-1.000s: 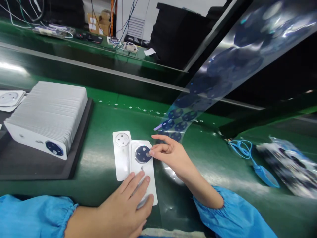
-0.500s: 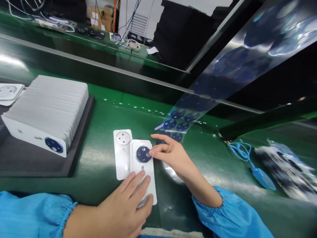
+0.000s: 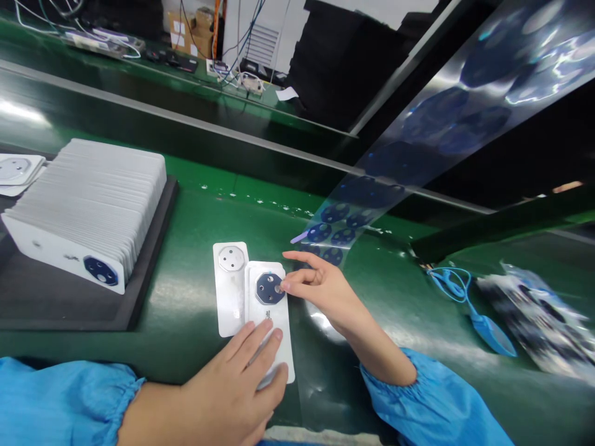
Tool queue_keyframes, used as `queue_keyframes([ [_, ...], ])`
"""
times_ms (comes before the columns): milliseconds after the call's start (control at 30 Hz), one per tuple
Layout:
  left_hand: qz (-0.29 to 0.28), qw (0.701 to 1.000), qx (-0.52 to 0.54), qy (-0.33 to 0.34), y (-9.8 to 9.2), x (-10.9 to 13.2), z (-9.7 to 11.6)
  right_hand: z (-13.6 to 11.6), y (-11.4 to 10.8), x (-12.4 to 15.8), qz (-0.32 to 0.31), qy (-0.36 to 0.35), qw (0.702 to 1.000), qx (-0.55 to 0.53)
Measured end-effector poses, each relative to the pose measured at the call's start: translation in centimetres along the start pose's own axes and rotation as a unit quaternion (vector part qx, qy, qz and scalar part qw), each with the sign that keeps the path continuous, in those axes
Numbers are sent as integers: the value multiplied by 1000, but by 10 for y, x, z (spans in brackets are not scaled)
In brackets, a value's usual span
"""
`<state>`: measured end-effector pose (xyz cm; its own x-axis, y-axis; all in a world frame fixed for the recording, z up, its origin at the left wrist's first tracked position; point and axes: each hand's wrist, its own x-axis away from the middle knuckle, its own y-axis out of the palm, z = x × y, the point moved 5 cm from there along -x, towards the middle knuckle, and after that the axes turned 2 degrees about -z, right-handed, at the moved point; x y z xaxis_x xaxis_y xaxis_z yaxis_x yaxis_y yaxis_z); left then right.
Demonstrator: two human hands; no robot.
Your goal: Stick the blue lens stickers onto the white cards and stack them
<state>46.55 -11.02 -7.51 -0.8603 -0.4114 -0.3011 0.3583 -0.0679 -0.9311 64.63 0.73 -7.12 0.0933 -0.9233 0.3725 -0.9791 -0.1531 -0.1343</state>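
The white card point(image 3: 274, 337) under the hands carries a dark round disc point(image 3: 269, 288) with holes in it, while the card beside it point(image 3: 227, 303) shows only a pale metal-coloured disc point(image 3: 231, 258). The left hand point(image 3: 232, 387) lies open, its fingers spread across the lower part of the white card and holding it against the counter point(image 3: 186, 310). The right hand point(image 3: 320, 288) is narrowly curled, with one fingertip point(image 3: 281, 287) at the right edge of the dark disc and another finger reaching out above it. Whether it is gripping the disc, I cannot tell.

Just beyond the fingers, a clear film strip point(image 3: 344, 235) rises up and to the right, with more dark discs on it. To the left, a long stack of cards point(image 3: 88, 210) stands on a black mat point(image 3: 69, 310), the end card showing a dark disc. Further right lie a blue coiled cord point(image 3: 449, 285) and a blurred plastic bag point(image 3: 534, 316). Blue sleeves point(image 3: 60, 402) cover the forearms.
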Motion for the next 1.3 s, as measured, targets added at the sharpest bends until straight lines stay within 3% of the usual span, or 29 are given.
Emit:
queue_keyframes([
  [267,7,1000,-5,2,1,1,0,-2,1,2,-9,7,999,-32],
  [1300,7,1000,-13,0,2,1,-1,3,1,2,1,-3,1000,8],
])
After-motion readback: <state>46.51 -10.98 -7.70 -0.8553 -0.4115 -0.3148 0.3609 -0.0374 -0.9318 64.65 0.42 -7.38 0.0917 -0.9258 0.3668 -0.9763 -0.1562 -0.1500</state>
